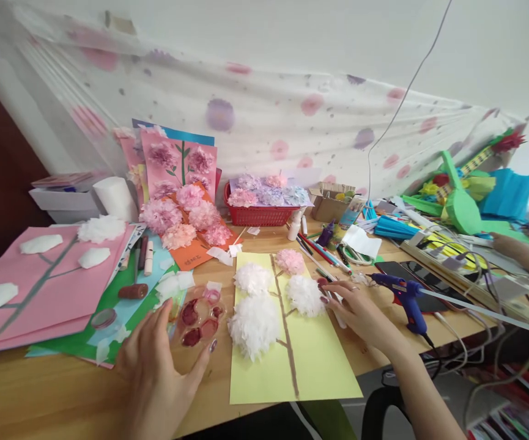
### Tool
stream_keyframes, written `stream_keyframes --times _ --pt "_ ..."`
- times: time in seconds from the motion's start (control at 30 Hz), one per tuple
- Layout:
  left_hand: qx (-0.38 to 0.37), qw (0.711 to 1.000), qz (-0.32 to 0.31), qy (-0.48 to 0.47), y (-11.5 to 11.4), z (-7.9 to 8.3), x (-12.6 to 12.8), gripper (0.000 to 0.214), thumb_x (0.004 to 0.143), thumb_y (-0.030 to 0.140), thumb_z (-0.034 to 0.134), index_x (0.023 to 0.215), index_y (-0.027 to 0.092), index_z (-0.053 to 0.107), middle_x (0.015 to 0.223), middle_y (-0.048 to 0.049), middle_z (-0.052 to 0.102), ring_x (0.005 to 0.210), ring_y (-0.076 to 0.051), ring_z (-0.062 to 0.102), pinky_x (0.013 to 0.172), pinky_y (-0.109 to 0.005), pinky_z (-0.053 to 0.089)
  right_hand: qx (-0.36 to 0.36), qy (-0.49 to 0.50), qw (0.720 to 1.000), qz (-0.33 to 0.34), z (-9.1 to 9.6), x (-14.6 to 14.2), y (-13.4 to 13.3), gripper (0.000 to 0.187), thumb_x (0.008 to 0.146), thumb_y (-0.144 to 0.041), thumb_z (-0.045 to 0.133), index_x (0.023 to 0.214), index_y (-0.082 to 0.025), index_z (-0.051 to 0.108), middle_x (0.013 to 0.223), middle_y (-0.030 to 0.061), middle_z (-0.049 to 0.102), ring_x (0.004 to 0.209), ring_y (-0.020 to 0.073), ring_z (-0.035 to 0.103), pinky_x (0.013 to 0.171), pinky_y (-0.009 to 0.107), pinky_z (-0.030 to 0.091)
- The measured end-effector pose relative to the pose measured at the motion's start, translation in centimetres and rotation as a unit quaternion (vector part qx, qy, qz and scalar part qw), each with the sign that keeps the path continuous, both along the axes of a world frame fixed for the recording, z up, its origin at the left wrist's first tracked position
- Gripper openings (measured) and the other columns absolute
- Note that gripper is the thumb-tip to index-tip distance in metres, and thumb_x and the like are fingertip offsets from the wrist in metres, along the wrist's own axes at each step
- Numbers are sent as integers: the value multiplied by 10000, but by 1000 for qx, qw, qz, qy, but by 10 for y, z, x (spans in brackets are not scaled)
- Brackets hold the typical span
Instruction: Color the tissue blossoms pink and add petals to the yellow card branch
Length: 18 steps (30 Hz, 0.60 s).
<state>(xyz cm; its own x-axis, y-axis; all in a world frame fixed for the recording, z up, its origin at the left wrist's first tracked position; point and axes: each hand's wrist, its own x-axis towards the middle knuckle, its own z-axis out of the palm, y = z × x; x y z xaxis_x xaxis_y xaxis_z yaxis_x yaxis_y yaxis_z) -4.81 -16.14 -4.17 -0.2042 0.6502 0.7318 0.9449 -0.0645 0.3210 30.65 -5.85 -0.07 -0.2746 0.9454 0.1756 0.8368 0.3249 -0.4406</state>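
Observation:
My left hand [154,366] lies spread over a clear plastic paint palette [197,318] with dark red paint in its wells, fingers on its rim. My right hand [356,308] rests on the table by the right edge of a yellow paper sheet [310,360], its fingers curled round a thin white brush or pen [340,318]. Three white tissue flowers [255,324] and one pink flower [290,261] are stuck along a brown stem drawn on the yellow sheet.
A blue glue gun [404,296] stands right of my right hand. Pink sheets with white petals [39,287] lie left. A red basket [257,214] of tissue flowers, pens, a power strip [452,260] and cables crowd the back. Another person's arm [525,256] reaches in far right.

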Motion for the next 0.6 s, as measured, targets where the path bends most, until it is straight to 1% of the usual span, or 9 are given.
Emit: stream_keyframes --times 0.07,0.13,0.2,0.27,0.33,0.47,0.53,0.6 --pt "-49 998 22 8 2 -2 -7 789 776 480 587 1424 100 347 1277 -254 551 1215 -434 496 1012 -628 353 32 24 999 -23 2 8 3 359 938 -438 407 1027 -219 677 1138 114 687 1061 285 639 905 439 507" --pt "-102 994 45 -2 3 -4 -13 879 708 494 621 1441 122 311 1321 -245 524 1251 -432 470 1035 -639 326 55 36 995 -73 6 19 7 331 926 -414 410 1007 -221 666 1085 107 703 956 275 668 809 410 530" --pt "-152 986 63 -14 5 -6 -17 962 636 513 659 1441 131 298 1341 -244 508 1274 -421 456 1052 -630 313 51 17 992 -118 9 31 11 289 895 -397 451 993 -224 662 1042 96 716 871 268 682 745 396 531" --pt "-186 979 76 -19 8 -8 -19 999 599 544 675 1432 136 304 1331 -244 512 1270 -417 464 1059 -628 306 25 -16 991 -133 11 41 14 258 875 -388 484 966 -231 668 1014 81 725 850 267 687 733 392 523" --pt "-199 977 77 -19 9 -8 -21 997 609 584 666 1428 143 307 1325 -244 516 1245 -426 485 1048 -637 313 6 -34 990 -134 11 46 15 250 873 -389 487 934 -233 672 990 73 730 848 267 689 729 388 516" --pt "-196 978 70 -10 10 -6 -23 1000 628 620 665 1428 146 297 1303 -251 535 1186 -455 528 997 -660 358 -7 -17 992 -122 12 42 11 256 882 -375 458 912 -229 667 925 68 732 783 245 681 705 370 506" --pt "-200 978 65 -2 12 -5 -24 989 632 605 675 1426 157 293 1285 -240 557 1165 -452 548 980 -655 381 2 -22 992 -120 15 36 3 243 885 -370 458 889 -236 661 875 62 729 738 237 665 672 358 489" --pt "-208 976 60 5 15 -4 -26 968 632 584 688 1419 178 297 1281 -217 577 1154 -438 564 975 -639 397 19 -53 990 -130 18 27 -12 248 890 -388 463 785 -242 635 764 59 711 670 236 639 606 341 447"
